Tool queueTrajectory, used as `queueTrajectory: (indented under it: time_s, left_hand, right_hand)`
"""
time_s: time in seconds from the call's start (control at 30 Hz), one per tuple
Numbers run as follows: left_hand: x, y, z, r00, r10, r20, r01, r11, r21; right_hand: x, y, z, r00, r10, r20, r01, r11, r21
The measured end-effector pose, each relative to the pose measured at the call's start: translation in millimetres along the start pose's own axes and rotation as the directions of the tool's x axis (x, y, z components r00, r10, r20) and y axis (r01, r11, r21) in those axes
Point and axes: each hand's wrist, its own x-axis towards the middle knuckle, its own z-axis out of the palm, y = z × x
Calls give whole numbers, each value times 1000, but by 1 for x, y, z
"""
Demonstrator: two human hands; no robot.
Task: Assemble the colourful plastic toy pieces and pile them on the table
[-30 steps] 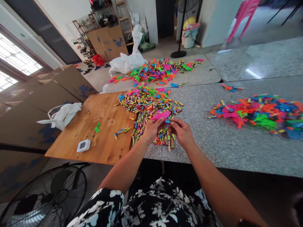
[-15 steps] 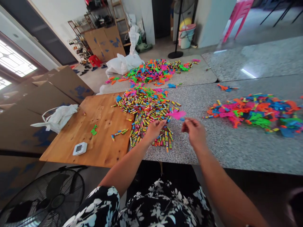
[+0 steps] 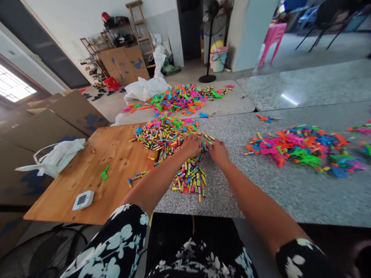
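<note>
A heap of small, bright striped tubes (image 3: 189,177), mostly yellow, red and blue, lies where the wooden board meets the speckled stone table. My left hand (image 3: 191,146) rests palm down on the middle of the heap, its fingers apart and bent over the tubes. At the heap's right edge, my right hand (image 3: 218,152) touches the tubes with curled fingers. Its fingertips are partly hidden, so anything between them cannot be made out. Behind my hands, green and pink plastic toy pieces (image 3: 181,122) cover the back of the heap.
Toy pieces with tubes form a pile (image 3: 304,144) on the right and another (image 3: 185,96) farther back. On the wooden board (image 3: 116,154) lie a white timer (image 3: 83,200), a green toy piece (image 3: 104,172) and a white bag (image 3: 59,156). Cardboard boxes (image 3: 58,127) stand left.
The pink toy piece that was between my hands is out of them. Both hands have come down onto the tube heap, and the camera view has shifted.
</note>
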Motion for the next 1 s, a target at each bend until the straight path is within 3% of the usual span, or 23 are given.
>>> queueTrajectory:
  time_s: [0.1, 0.17, 0.37, 0.5, 0.6, 0.7, 0.8, 0.9, 1.0]
  left_hand:
    - [8, 3, 12, 995, 19, 102, -20, 1000, 15]
    - [2, 1, 16, 995, 31, 99, -30, 1000, -10]
    - [-49, 1, 9, 990, 112, 84, -98, 982, -160]
    - [-85, -1, 1, 992, 115, 61, -91, 949, -301]
    - [-89, -11, -11, 998, 56, -14, -56, 907, -417]
    - [-55, -28, -25, 991, 20, -129, -77, 890, -449]
    - [6, -42, -29, 980, -47, -193, -16, 950, -311]
    - [62, -47, -20, 976, -197, -88, 174, 960, -221]
    - [87, -46, -7, 967, -251, 42, 254, 948, -190]
  right_hand:
    - [8, -9, 6, 992, -100, 82, 121, 937, -328]
    - [8, -8, 4, 969, -155, 191, 222, 886, -407]
    - [-25, 13, -7, 865, -366, 345, 479, 807, -345]
    - [-52, 35, -10, 814, -482, 323, 566, 783, -259]
    - [-63, 48, -9, 787, -553, 274, 607, 772, -187]
    - [-69, 54, -5, 776, -594, 212, 625, 768, -140]
    - [-71, 54, -1, 802, -583, 129, 596, 794, -123]
    - [-72, 55, 0, 824, -561, 86, 567, 820, -85]
    - [-75, 61, -6, 863, -504, 33, 505, 861, -62]
